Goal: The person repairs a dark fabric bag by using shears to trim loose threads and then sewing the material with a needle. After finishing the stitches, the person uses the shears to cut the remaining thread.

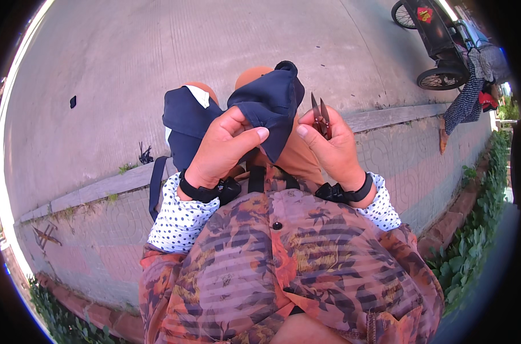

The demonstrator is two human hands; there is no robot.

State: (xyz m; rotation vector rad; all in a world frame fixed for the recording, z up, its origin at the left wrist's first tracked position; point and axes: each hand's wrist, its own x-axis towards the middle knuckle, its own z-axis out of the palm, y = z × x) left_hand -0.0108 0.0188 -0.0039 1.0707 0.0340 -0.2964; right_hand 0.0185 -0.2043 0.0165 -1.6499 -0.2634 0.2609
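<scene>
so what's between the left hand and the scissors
In the head view: part of the dark blue cloth, a strip of orange-brown trouser leg, then the right hand itself.

Past a pale stone curb point(94, 189) lies the grey road point(157, 40), where a small black rectangular object point(73, 102) sits well beyond the curb's left part. A black tangle point(145, 153) rests just beyond the curb. Past its right end stands a dark cart point(438, 37) with spoked wheels; a person in checked clothing point(465, 102) shows near that end. On the curb's near side are patterned paving point(105, 246), brick edging point(439, 232) and a green hedge point(472, 241).
</scene>
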